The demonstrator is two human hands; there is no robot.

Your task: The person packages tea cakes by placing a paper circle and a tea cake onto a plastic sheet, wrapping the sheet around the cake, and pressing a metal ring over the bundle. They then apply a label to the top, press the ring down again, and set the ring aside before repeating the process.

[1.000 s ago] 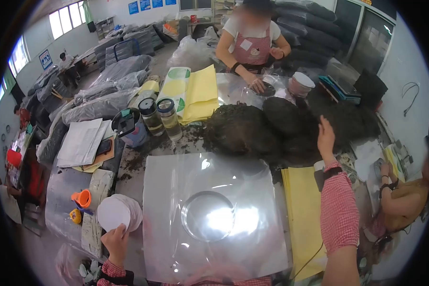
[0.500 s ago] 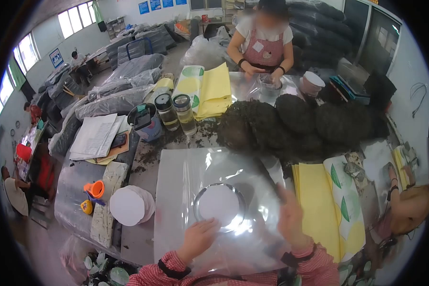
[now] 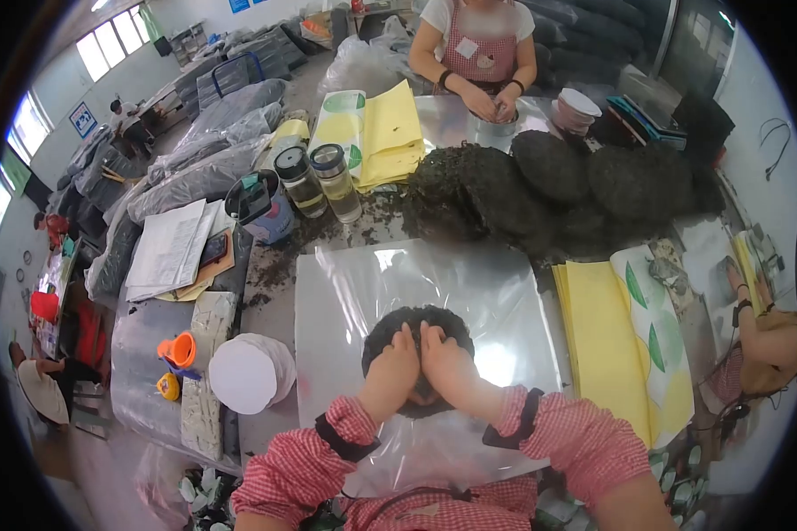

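A dark, round, fibrous cake lies on a clear plastic sheet in front of me. My left hand and my right hand press on it from above, side by side, their fingers together and fingertips nearly meeting. Both thumbs are hard to make out. The white paper disc and shiny round rim are hidden under the cake and hands. More dark round cakes are heaped beyond the sheet. A stack of white paper discs sits left of the sheet.
Two lidded glass jars and a small bucket stand at the back left. Yellow paper sheets lie to the right. An orange cup is at the left. Co-workers sit across and at the right.
The dark round cake now covers the paper disc. My right hand has come in from the right, and both hands now press on the cake. The camera view has shifted slightly.
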